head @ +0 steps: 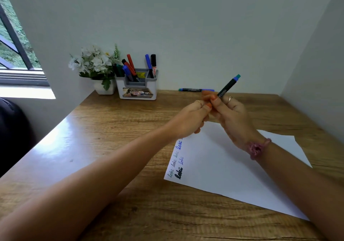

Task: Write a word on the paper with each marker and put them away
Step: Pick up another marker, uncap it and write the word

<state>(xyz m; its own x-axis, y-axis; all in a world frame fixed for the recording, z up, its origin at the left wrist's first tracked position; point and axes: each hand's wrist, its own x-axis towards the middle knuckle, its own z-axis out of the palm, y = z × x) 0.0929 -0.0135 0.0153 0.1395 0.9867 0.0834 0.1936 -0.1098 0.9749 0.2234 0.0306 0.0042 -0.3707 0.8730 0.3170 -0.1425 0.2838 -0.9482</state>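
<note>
Holder [137, 90] behind paper [232, 168]; plant [96, 64] left of holder.

Readable writing before you

Your paper [232, 166] carries "loki" several times near its left edge, in green, blue and black; the organizer [136, 90] label shows "47" and "OP"; the marker [228, 87] you hold has white print ending "CASTELL".

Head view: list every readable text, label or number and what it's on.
"loki": handwritten several times in different inks along the left edge of the paper.
"...R-CASTELL": white print on the black marker held in the right hand.
"47" and "OP...": sticker on the white organizer.
Yellow tag inside the organizer, red-labelled marker, marker lying on the desk: print too small to read.
</note>
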